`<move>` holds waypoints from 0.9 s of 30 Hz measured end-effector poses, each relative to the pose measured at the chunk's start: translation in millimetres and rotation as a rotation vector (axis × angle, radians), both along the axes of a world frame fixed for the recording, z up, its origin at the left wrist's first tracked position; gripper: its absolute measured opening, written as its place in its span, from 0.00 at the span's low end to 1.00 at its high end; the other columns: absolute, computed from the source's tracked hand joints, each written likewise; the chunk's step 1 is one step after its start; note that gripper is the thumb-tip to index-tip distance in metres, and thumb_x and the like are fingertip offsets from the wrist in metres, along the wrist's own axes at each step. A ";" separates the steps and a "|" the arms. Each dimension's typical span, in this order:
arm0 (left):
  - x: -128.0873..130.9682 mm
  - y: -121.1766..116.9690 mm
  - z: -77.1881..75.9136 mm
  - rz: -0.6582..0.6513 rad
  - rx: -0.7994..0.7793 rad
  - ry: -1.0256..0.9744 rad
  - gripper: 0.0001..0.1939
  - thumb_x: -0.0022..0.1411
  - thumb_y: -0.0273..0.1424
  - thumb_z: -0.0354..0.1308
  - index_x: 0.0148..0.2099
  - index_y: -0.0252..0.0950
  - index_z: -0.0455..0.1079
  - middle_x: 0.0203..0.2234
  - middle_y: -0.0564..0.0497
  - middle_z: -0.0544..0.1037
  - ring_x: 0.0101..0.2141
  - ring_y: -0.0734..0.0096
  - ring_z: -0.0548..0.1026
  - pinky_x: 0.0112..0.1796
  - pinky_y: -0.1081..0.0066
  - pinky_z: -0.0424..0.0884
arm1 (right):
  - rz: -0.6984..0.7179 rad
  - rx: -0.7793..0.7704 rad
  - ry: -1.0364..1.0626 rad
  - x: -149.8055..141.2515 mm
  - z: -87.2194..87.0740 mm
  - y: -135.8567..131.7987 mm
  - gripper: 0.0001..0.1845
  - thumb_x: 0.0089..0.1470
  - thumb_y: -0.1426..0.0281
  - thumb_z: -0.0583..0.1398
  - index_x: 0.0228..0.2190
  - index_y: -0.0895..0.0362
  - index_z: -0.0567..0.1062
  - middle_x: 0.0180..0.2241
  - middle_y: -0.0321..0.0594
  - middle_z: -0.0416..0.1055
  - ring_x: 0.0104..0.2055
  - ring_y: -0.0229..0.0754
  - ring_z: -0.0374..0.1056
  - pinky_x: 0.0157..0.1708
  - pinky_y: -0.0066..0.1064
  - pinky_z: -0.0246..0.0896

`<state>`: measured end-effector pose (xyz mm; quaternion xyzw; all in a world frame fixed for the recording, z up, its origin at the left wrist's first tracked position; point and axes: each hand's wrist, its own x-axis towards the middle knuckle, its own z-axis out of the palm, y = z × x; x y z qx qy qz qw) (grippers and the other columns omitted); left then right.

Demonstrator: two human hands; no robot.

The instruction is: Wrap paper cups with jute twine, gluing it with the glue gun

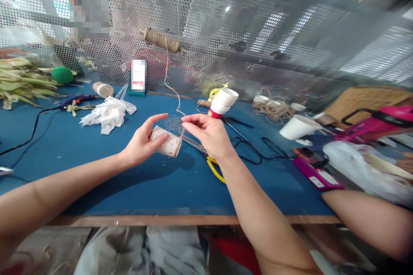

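Note:
My left hand (143, 139) is wrapped round a paper cup (168, 142), tilted on its side with its rim toward the right. The cup is pale with small printed marks. My right hand (208, 133) pinches a thin strand of twine (172, 88) beside the cup's rim; a short length drops from the fingertips to the rim. The strand runs up to a spool of twine (161, 41) mounted on the perforated metal screen. Under my right hand lies a pair of scissors (215, 169) with yellow handles, partly hidden by the wrist.
White crumpled lace (108, 114), a glue gun (79, 99) and dried husks (22, 77) lie left. Stacked paper cups (223, 102) stand behind my right hand. Rightward are tangled twine (274, 109), a purple power strip (318, 172), a pink bottle (377, 124) and another person's arm (371, 219).

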<state>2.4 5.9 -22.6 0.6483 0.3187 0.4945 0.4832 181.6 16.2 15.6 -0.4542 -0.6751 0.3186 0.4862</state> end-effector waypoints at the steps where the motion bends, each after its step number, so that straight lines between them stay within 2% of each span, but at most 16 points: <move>1: -0.1 -0.1 0.0 -0.004 0.004 -0.005 0.26 0.56 0.34 0.55 0.56 0.35 0.54 0.20 0.57 0.65 0.20 0.80 0.64 0.21 0.79 0.63 | 0.000 -0.003 0.001 0.0 -0.4 0.2 0.09 0.43 0.68 0.61 0.30 0.59 0.74 0.28 0.38 0.73 0.30 0.36 0.67 0.33 0.30 0.63; 17: -1.3 -5.1 6.1 -0.013 0.059 -0.057 0.24 0.55 0.32 0.55 0.53 0.34 0.57 0.21 0.54 0.69 0.20 0.79 0.66 0.23 0.78 0.66 | 0.001 -0.068 -0.023 -2.8 -3.3 0.5 0.09 0.41 0.69 0.62 0.29 0.58 0.74 0.30 0.39 0.74 0.32 0.37 0.69 0.37 0.32 0.64; 27: -2.2 -5.4 4.3 -0.024 0.084 -0.099 0.23 0.55 0.32 0.56 0.53 0.34 0.57 0.22 0.53 0.70 0.21 0.79 0.67 0.23 0.78 0.68 | 0.029 -0.108 -0.030 -3.8 -4.1 -0.1 0.07 0.42 0.69 0.62 0.28 0.58 0.74 0.30 0.39 0.74 0.33 0.37 0.69 0.38 0.32 0.63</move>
